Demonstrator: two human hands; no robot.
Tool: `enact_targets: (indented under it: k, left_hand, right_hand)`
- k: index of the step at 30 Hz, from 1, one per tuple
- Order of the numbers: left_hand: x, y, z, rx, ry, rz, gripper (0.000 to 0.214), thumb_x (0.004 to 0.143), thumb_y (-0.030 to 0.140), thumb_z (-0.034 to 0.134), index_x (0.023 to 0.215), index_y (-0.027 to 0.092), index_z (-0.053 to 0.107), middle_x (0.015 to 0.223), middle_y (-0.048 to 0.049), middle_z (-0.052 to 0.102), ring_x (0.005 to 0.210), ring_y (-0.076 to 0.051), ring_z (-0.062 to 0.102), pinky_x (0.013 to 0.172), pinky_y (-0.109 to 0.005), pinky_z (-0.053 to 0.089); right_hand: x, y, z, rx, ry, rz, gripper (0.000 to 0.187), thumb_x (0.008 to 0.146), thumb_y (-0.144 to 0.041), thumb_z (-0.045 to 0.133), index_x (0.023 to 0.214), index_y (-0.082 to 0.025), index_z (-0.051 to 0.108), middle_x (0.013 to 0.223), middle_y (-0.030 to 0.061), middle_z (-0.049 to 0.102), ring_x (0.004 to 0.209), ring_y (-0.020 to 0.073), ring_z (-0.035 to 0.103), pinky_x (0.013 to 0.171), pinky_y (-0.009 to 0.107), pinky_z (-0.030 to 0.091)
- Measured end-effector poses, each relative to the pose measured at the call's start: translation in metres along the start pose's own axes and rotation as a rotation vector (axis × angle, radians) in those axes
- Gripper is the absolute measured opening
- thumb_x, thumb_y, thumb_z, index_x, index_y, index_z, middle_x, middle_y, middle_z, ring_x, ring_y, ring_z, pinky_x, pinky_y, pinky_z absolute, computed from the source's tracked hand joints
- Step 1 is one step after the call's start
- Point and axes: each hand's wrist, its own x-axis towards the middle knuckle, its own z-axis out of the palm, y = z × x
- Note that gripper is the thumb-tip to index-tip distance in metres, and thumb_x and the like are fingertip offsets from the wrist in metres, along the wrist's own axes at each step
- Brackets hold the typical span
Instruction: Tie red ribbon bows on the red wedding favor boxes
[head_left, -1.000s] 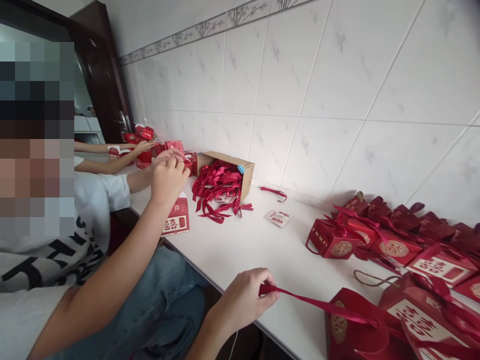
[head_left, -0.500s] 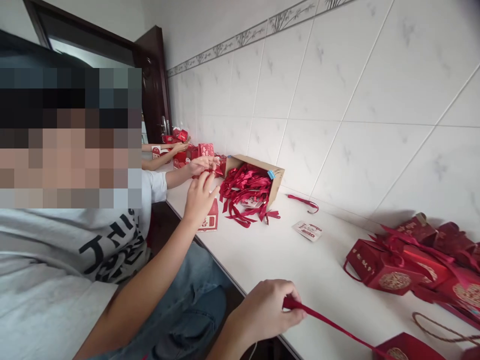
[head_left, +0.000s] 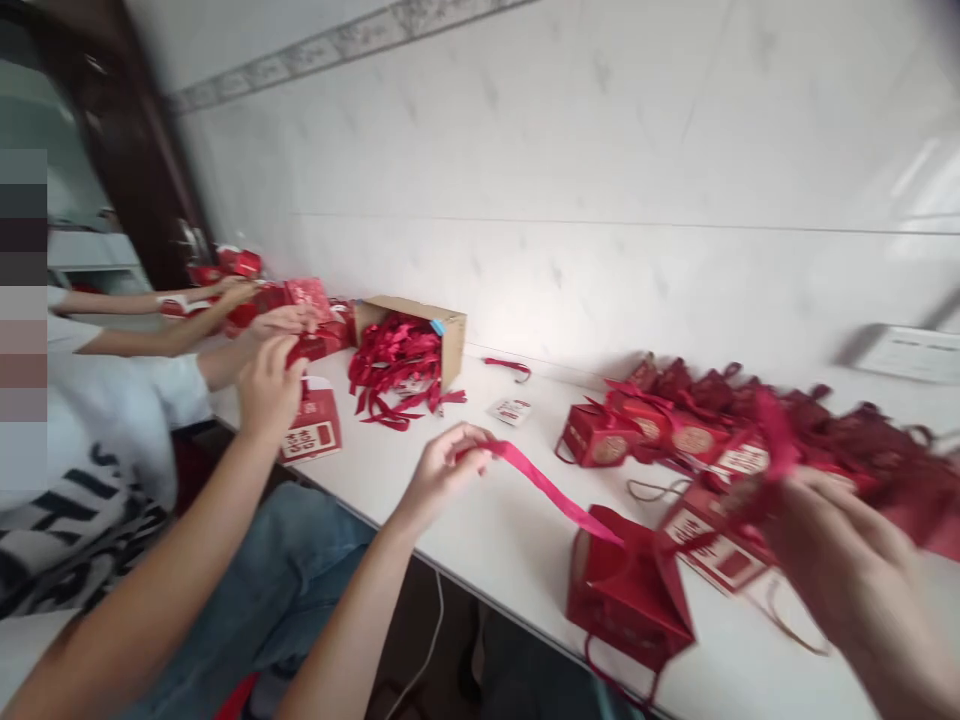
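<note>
My left hand (head_left: 444,470) pinches one end of a red ribbon (head_left: 541,488), which runs down to a small red gift box (head_left: 630,590). That box stands near the table's front edge, its red cord handle hanging over the side. On the other side, my right hand (head_left: 847,565) is closed on the ribbon's other end, a loop of it rising above the fingers; motion blurs this hand. Beneath the right hand's ribbon lies a flat red box piece (head_left: 720,540) with a pale label and a twine handle.
Finished-looking red boxes (head_left: 604,435) crowd the right rear by the tiled wall. A cardboard box (head_left: 454,350) spills red ribbons (head_left: 397,365); a card (head_left: 512,411) lies nearby. At left, a co-worker's hands (head_left: 270,390) work above another red box (head_left: 315,428).
The view has swung right. My right hand and the red box are now in full sight, with ribbon stretched from the box to both hands. My left hand still grips its end.
</note>
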Motion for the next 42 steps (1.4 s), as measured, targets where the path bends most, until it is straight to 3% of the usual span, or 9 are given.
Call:
enact_targets:
  k: [1, 2, 6, 13, 17, 22, 32, 42]
  left_hand:
    - [0.008, 0.001, 0.008, -0.084, 0.028, 0.019, 0.008, 0.073, 0.024, 0.062, 0.078, 0.017, 0.061, 0.084, -0.0049, 0.066, 0.074, -0.015, 0.058, 0.064, -0.025, 0.044]
    - [0.015, 0.003, 0.016, -0.172, 0.045, 0.032, 0.009, 0.073, 0.024, 0.063, 0.077, 0.017, 0.061, 0.086, -0.0057, 0.067, 0.078, -0.016, 0.060, 0.066, -0.026, 0.046]
    - [0.036, 0.014, 0.043, -0.460, 0.009, 0.025, 0.011, 0.068, 0.025, 0.068, 0.072, 0.018, 0.061, 0.085, -0.0039, 0.069, 0.085, -0.019, 0.065, 0.074, -0.031, 0.049]
    - [0.045, 0.021, 0.065, -0.633, -0.012, -0.038, 0.011, 0.065, 0.024, 0.069, 0.070, 0.019, 0.060, 0.074, -0.0001, 0.068, 0.082, -0.020, 0.067, 0.072, -0.030, 0.050]
    - [0.044, 0.017, 0.061, -0.690, -0.017, -0.069, 0.011, 0.065, 0.024, 0.069, 0.070, 0.019, 0.059, 0.076, 0.0003, 0.067, 0.079, -0.018, 0.066, 0.069, -0.027, 0.050]
    - [0.042, 0.013, 0.052, -0.741, -0.009, -0.088, 0.008, 0.067, 0.021, 0.065, 0.070, 0.019, 0.057, 0.063, 0.0034, 0.058, 0.066, -0.014, 0.061, 0.065, -0.027, 0.049]
    - [0.023, -0.014, 0.025, -0.743, 0.144, -0.301, 0.006, 0.069, 0.016, 0.057, 0.072, 0.018, 0.053, 0.059, 0.0051, 0.050, 0.049, -0.008, 0.048, 0.049, -0.020, 0.042]
    - [0.011, -0.035, 0.022, -0.777, 0.101, -0.441, 0.003, 0.069, 0.017, 0.057, 0.068, 0.015, 0.055, 0.047, 0.0072, 0.035, 0.041, -0.006, 0.038, 0.037, -0.017, 0.028]
  right_hand:
    - [0.005, -0.003, -0.001, 0.008, 0.008, 0.007, 0.033, 0.057, -0.046, 0.082, 0.068, -0.021, 0.064, 0.062, 0.0016, 0.059, 0.055, 0.0116, 0.053, 0.046, 0.020, 0.044]
    - [0.007, -0.005, 0.000, 0.003, -0.040, 0.024, 0.034, 0.058, -0.049, 0.081, 0.067, -0.021, 0.064, 0.063, 0.0017, 0.059, 0.056, 0.0118, 0.053, 0.047, 0.021, 0.044]
    - [0.011, -0.005, 0.019, 0.032, -0.253, -0.049, 0.025, 0.074, -0.046, 0.070, 0.074, -0.022, 0.063, 0.070, -0.0004, 0.060, 0.065, 0.0124, 0.055, 0.063, 0.024, 0.046]
    - [0.014, 0.003, 0.021, 0.079, -0.299, -0.085, 0.018, 0.084, -0.039, 0.061, 0.078, -0.022, 0.061, 0.073, -0.0019, 0.056, 0.065, 0.0116, 0.051, 0.064, 0.025, 0.043]
    - [0.008, 0.003, 0.016, 0.135, -0.318, -0.055, 0.017, 0.084, -0.038, 0.063, 0.077, -0.022, 0.061, 0.071, -0.0020, 0.057, 0.062, 0.0112, 0.053, 0.061, 0.024, 0.043]
    - [0.004, -0.002, 0.011, 0.188, -0.318, -0.053, 0.016, 0.081, -0.036, 0.066, 0.075, -0.021, 0.063, 0.068, -0.0017, 0.057, 0.059, 0.0101, 0.053, 0.058, 0.023, 0.044]
    - [-0.005, 0.006, -0.025, 0.152, -0.164, -0.002, 0.018, 0.077, -0.035, 0.068, 0.071, -0.021, 0.061, 0.065, -0.0023, 0.054, 0.051, 0.0087, 0.046, 0.049, 0.023, 0.039]
    - [-0.024, 0.028, -0.042, 0.116, -0.089, 0.138, 0.028, 0.075, -0.039, 0.069, 0.063, -0.019, 0.054, 0.056, -0.0029, 0.045, 0.049, 0.0085, 0.040, 0.049, 0.023, 0.039]
